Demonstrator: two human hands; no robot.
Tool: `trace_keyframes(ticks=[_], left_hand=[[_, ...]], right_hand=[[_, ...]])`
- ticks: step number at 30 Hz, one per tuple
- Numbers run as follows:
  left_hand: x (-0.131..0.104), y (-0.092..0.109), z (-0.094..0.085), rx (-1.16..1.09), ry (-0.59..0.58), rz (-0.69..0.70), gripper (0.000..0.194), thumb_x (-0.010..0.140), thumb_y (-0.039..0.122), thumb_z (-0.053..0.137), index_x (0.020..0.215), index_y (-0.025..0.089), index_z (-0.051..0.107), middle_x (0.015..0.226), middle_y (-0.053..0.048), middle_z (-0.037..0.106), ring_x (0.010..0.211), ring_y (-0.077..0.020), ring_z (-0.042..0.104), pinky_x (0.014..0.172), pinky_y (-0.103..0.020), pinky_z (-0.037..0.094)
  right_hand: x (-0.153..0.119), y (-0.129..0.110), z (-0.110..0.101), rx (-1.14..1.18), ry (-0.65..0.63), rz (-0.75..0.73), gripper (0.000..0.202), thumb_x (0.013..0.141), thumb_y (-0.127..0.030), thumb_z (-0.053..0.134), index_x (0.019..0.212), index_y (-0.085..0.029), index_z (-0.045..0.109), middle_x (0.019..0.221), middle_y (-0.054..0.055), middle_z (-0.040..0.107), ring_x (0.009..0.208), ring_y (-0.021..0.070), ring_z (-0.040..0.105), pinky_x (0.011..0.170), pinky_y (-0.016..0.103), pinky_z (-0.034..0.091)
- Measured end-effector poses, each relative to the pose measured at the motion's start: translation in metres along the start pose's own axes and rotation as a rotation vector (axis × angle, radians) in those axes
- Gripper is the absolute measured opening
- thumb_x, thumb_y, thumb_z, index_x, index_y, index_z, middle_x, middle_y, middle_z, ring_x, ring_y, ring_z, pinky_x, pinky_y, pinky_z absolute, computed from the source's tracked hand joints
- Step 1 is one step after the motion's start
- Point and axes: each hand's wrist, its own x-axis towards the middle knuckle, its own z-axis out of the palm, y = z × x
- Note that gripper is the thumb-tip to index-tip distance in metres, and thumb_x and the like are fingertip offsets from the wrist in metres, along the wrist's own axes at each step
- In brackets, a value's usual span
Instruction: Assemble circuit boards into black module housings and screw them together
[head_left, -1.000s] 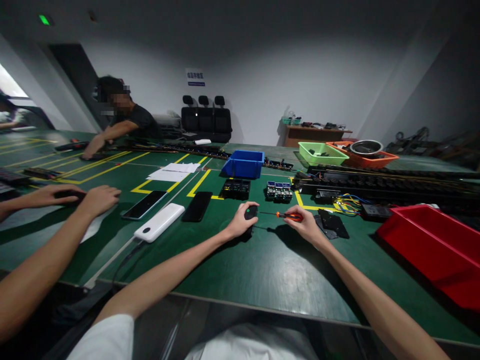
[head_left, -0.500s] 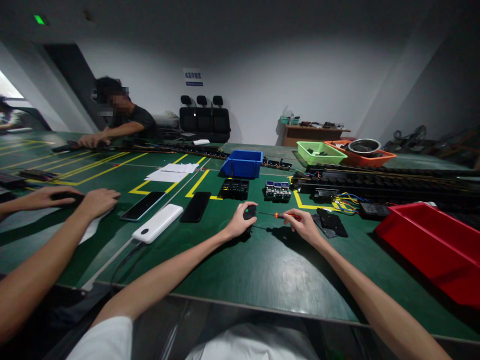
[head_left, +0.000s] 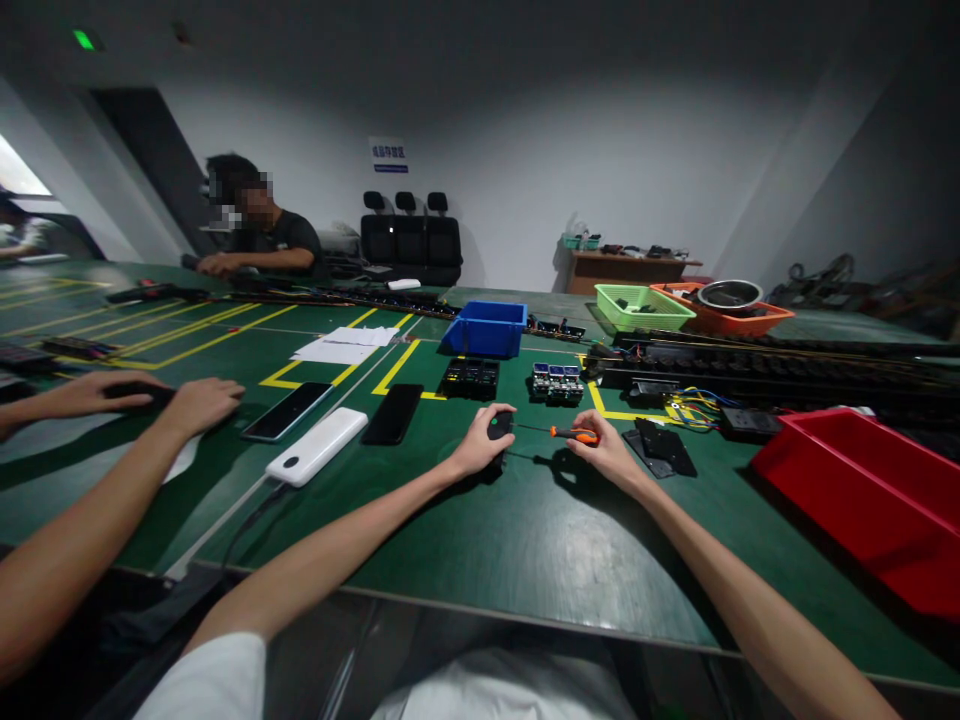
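My left hand (head_left: 480,440) is closed around a small black block-shaped part (head_left: 498,426), held on edge at the green table. An orange-and-black screwdriver (head_left: 576,435) is pinched in my right hand (head_left: 606,450), its thin shaft pointing left to the face of the black part. Whether the tip sits in a screw is too small to tell. Beyond my hands lie a dark module (head_left: 471,378) and a row of small silver-and-blue modules (head_left: 556,383). Flat black plates (head_left: 661,447) rest just right of my right hand.
A red bin (head_left: 862,500) stands at the right, a blue bin (head_left: 486,328) behind the modules. To the left lie a white power bank (head_left: 318,446), two phones and papers. A neighbour's hands (head_left: 202,405) rest at far left; another person (head_left: 262,235) sits across the table.
My right hand's fingers have shifted on the screwdriver, showing more of its orange handle. My left hand keeps its place. The person across has drawn upright, hands nearer the body.
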Motion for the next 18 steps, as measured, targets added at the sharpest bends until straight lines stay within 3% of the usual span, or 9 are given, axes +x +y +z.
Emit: trace_keyframes(ticks=[6, 12, 18], left_hand=[[0.0, -0.001, 0.0, -0.019, -0.008, -0.006, 0.043, 0.074, 0.02, 0.06, 0.117, 0.025, 0.054, 0.113, -0.003, 0.051, 0.105, -0.0187, 0.051, 0.1, -0.036, 0.039], [-0.001, -0.001, 0.0, -0.026, 0.0, -0.012, 0.043, 0.074, 0.021, 0.06, 0.116, 0.025, 0.054, 0.113, -0.004, 0.051, 0.104, -0.0189, 0.051, 0.099, -0.036, 0.039], [-0.001, 0.001, 0.0, -0.018, 0.002, 0.005, 0.042, 0.074, 0.018, 0.059, 0.116, 0.025, 0.055, 0.114, -0.004, 0.052, 0.105, -0.0186, 0.051, 0.1, -0.035, 0.039]], right_hand=[[0.0, 0.0, -0.002, -0.042, 0.036, -0.009, 0.029, 0.076, -0.042, 0.067, 0.092, -0.018, 0.06, 0.077, 0.001, 0.059, 0.063, 0.0124, 0.053, 0.058, 0.025, 0.043], [-0.002, -0.008, 0.0, 0.0, 0.02, 0.064, 0.04, 0.074, -0.052, 0.065, 0.093, -0.017, 0.063, 0.071, 0.003, 0.061, 0.051, 0.012, 0.052, 0.046, 0.025, 0.045], [-0.003, -0.009, 0.002, 0.04, 0.002, 0.151, 0.042, 0.079, -0.058, 0.058, 0.087, -0.016, 0.061, 0.057, 0.002, 0.063, 0.037, 0.01, 0.047, 0.035, 0.022, 0.036]])
